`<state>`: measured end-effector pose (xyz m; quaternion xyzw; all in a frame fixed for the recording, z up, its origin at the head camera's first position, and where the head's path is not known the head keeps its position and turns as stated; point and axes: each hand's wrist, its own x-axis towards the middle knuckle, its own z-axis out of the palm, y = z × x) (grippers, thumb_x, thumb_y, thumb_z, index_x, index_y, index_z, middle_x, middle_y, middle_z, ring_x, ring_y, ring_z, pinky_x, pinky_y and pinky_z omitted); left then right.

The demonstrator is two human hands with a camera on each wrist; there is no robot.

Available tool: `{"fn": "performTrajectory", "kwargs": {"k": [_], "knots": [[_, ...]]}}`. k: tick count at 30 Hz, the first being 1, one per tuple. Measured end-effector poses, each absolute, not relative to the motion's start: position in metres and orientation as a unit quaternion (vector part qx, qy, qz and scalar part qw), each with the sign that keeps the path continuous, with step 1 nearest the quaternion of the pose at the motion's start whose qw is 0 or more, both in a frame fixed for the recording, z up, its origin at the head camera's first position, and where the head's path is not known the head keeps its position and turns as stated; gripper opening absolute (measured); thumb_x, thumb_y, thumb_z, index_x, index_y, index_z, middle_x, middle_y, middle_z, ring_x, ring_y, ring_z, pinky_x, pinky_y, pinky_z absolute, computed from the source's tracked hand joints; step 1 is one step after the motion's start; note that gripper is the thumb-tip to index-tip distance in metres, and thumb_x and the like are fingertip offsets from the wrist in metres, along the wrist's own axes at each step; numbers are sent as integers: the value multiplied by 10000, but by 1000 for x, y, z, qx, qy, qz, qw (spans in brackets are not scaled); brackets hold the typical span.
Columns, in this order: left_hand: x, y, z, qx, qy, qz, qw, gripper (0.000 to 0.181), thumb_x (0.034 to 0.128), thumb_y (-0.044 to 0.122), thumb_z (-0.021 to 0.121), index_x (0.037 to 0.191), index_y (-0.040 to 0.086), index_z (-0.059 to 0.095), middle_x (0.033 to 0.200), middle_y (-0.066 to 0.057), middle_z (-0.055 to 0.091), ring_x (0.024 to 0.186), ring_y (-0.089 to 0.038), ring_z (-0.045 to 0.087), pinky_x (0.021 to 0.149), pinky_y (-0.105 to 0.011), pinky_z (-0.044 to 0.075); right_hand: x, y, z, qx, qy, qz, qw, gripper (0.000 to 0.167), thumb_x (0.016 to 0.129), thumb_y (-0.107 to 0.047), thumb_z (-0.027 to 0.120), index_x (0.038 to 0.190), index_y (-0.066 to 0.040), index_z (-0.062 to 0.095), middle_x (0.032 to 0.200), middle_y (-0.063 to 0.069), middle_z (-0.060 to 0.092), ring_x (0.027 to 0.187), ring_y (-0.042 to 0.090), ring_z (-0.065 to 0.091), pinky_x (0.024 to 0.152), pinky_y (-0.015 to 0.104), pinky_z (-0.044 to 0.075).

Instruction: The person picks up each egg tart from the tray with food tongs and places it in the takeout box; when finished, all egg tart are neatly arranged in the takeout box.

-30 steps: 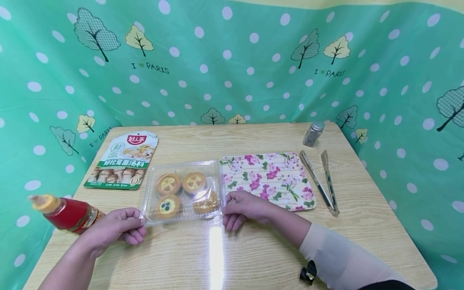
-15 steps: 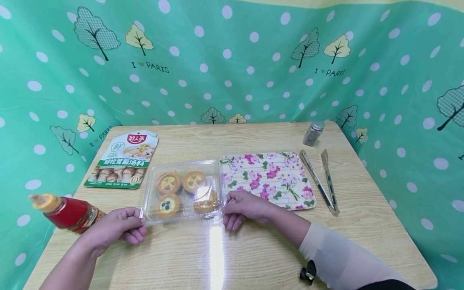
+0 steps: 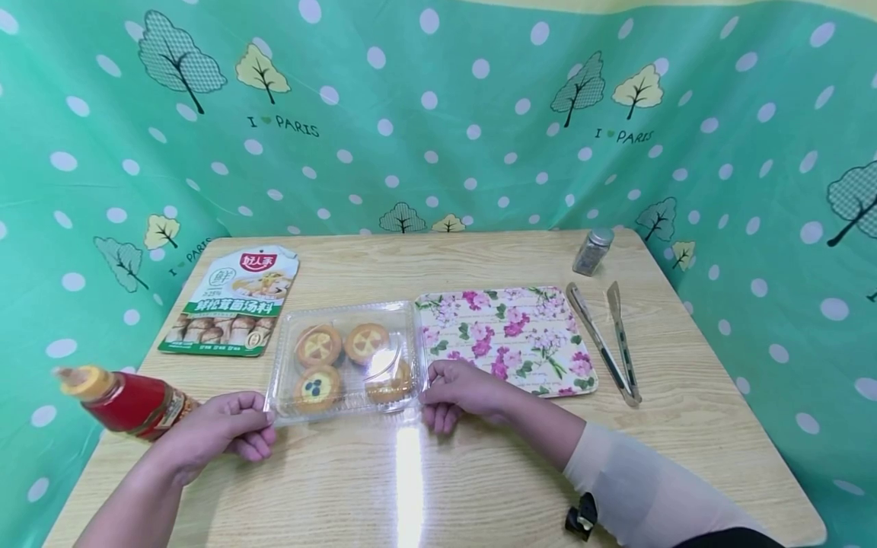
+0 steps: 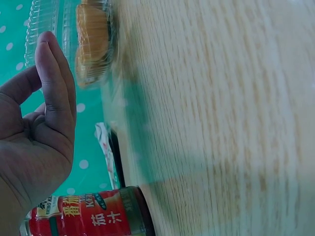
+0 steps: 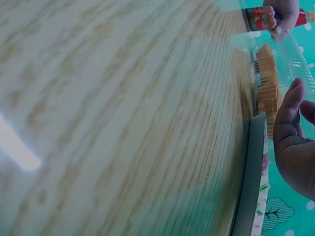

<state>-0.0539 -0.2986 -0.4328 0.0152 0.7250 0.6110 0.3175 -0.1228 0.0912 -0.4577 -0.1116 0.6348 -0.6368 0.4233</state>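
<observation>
A clear plastic clamshell box with several egg tarts inside lies in the middle left of the table in the head view. Its lid covers the tarts. At the box's front left corner my left hand pinches the lid edge between thumb and fingers. My right hand pinches the front right corner, its other fingers curled beneath. The left wrist view shows the left hand beside the lid's ridged rim. In the right wrist view the right hand is at the opposite end of the rim.
A ketchup bottle stands behind the left wrist. The soup-mix pouch lies back left. Right of the box is a floral tray, then metal tongs and a spice jar. Polka-dot cloth surrounds the table.
</observation>
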Motion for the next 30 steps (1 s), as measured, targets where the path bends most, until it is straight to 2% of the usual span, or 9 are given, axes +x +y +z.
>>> {"fn": "performTrajectory", "kwargs": {"k": [11,19,30], "knots": [[-53,-298,-432,15,726,610,317,182,1003,147,524,930,-16,561,839,-46,686,711,-154,705,662,-341,638,-122,90,-459,-101,636,-640,419,167,924,-61,628,944,-24,466,738,194,681,509,152,617,455,249,566],[-54,-297,-433,18,728,609,315,178,1002,145,525,927,-12,563,837,-52,688,706,-155,703,658,-344,637,-122,89,-457,-96,636,-644,415,161,922,-52,617,922,-39,457,701,149,670,495,138,599,437,228,546],[-56,-297,-435,19,737,605,301,186,1003,130,520,916,-31,554,828,-76,690,700,-168,703,654,-356,637,-124,89,-457,-104,636,-646,409,153,923,-39,611,934,-34,459,687,149,675,486,134,598,425,219,535]]}}
